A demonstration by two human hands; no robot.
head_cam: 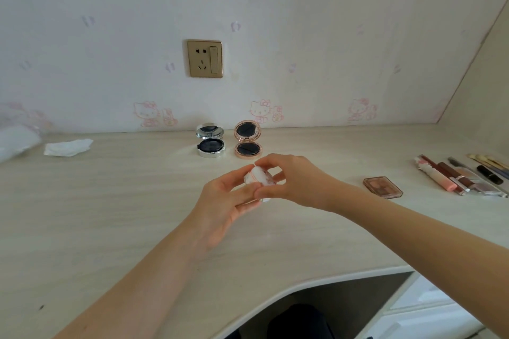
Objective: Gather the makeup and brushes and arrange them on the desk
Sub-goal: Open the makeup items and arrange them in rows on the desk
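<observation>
Head view
Left hand [220,201]: fingers [231,177] curl round a small white case [257,177], holding it.
Right hand [297,181]: fingers pinch the case's top.
Beyond the fingers: silver compact [210,140] and rose-gold compact [248,143], 2 open on the worktop [110,215].
Right of the fingers: palette [382,187], then tubes and brushes [462,176].

Left hand [228,201], right hand [297,181] meet, fingers curled, pinching.

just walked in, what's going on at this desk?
A person grips a small white case with the left hand and right hand over the desk. A silver compact and a rose-gold compact sit open by the wall. A palette, lip glosses and brushes lie to the right.
</observation>
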